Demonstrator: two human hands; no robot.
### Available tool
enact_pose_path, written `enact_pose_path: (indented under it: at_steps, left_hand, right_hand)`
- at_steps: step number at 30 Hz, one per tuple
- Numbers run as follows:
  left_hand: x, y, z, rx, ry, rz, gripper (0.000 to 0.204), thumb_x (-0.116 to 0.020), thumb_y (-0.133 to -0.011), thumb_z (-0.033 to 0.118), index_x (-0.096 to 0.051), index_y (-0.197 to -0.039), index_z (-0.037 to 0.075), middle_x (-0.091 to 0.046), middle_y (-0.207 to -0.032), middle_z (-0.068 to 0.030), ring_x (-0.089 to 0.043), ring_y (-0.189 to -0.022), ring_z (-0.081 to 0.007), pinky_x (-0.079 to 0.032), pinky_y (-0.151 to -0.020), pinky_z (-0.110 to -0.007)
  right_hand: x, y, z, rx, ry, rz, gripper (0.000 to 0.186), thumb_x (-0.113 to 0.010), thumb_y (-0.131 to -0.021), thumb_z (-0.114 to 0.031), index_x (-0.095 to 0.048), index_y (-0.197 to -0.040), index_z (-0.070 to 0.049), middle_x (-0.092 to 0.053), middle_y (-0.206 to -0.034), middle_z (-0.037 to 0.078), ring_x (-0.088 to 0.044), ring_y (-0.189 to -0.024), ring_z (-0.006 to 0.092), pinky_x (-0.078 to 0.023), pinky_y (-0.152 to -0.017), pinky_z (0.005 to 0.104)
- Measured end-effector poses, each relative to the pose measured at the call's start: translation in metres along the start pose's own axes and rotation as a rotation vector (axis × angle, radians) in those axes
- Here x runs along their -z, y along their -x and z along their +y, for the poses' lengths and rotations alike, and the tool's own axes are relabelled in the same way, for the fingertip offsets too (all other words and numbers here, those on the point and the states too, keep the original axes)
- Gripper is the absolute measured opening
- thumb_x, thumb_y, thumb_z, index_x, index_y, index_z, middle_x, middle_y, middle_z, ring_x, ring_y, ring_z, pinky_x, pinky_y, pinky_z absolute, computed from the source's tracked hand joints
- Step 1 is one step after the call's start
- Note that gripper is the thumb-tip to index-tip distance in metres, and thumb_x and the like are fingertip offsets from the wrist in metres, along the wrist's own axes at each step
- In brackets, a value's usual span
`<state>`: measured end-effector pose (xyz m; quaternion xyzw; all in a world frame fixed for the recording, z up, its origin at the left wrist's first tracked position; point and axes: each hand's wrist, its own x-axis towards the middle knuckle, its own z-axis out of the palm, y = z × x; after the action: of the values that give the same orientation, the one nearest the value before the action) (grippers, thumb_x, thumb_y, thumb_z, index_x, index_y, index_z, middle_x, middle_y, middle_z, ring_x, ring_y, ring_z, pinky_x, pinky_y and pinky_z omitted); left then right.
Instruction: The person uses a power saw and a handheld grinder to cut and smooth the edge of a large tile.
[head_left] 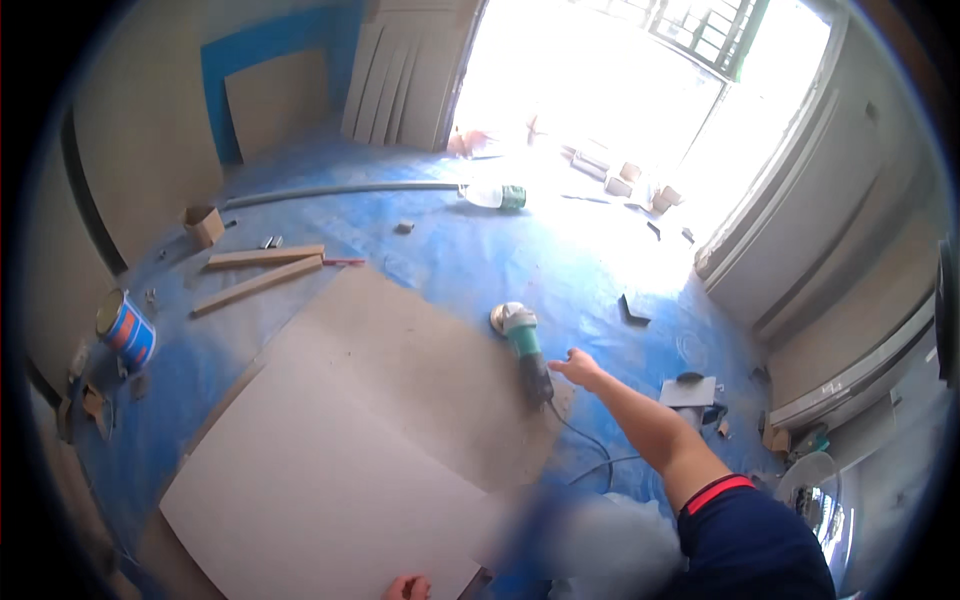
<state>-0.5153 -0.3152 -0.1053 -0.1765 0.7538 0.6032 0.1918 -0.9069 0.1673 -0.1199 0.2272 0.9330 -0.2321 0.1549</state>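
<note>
A large white board (330, 470) lies over a bigger brownish sheet (450, 350) on the floor. At the board's near edge my left hand (408, 587) shows only in part, its fingers curled against the edge. My right arm stretches forward, and my right hand (576, 367) is just right of an angle grinder (524, 345), thumb and forefinger apart with nothing between them. The grinder has a teal and black body and a round disc at its far end, and rests on the brownish sheet. Its cord (590, 440) trails off to the right.
Blue sheeting (440, 245) covers the floor. Two wood strips (260, 275), a tin can (127, 330) and a small carton (203, 227) lie left. Beyond are a long pipe (340, 190) and a plastic bottle (492, 196). A black angled piece (634, 310) lies right.
</note>
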Motion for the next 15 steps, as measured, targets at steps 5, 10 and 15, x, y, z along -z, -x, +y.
enact_pose_path:
  at_steps: [5,10,15]
  left_hand:
    - [0.004,0.038,0.011,0.319,0.246,-0.049,0.033,-0.059,-0.103,0.030,-0.070,-0.117,0.002,-0.073,-0.098,-0.0095,-0.070,-0.088,-0.0185,-0.056,-0.079,-0.033]
    - [-0.029,0.097,0.021,0.604,0.577,-0.116,0.039,-0.056,-0.104,0.039,-0.069,-0.117,0.005,-0.072,-0.101,-0.0082,-0.068,-0.094,-0.0184,-0.054,-0.082,-0.035]
    - [-0.058,0.096,0.073,0.584,0.774,-0.086,0.037,-0.056,-0.104,0.041,-0.068,-0.115,0.007,-0.071,-0.101,-0.0066,-0.067,-0.092,-0.0176,-0.053,-0.083,-0.034]
  right_hand:
    - [-0.008,-0.048,-0.055,-0.163,-0.295,-0.251,0.086,-0.082,-0.076,-0.060,-0.061,-0.125,0.007,-0.067,-0.119,0.019,-0.064,-0.111,0.0277,-0.051,-0.089,0.0405]
    - [-0.044,-0.080,-0.063,-0.024,-0.424,-0.240,0.061,-0.086,-0.076,-0.048,-0.069,-0.113,-0.003,-0.070,-0.100,0.009,-0.067,-0.087,0.0186,-0.053,-0.078,0.0374]
    - [-0.011,-0.086,-0.059,0.048,-0.134,0.040,0.059,-0.082,-0.078,-0.026,-0.056,-0.121,0.006,-0.058,-0.122,0.020,-0.062,-0.107,0.0326,-0.053,-0.090,0.0457]
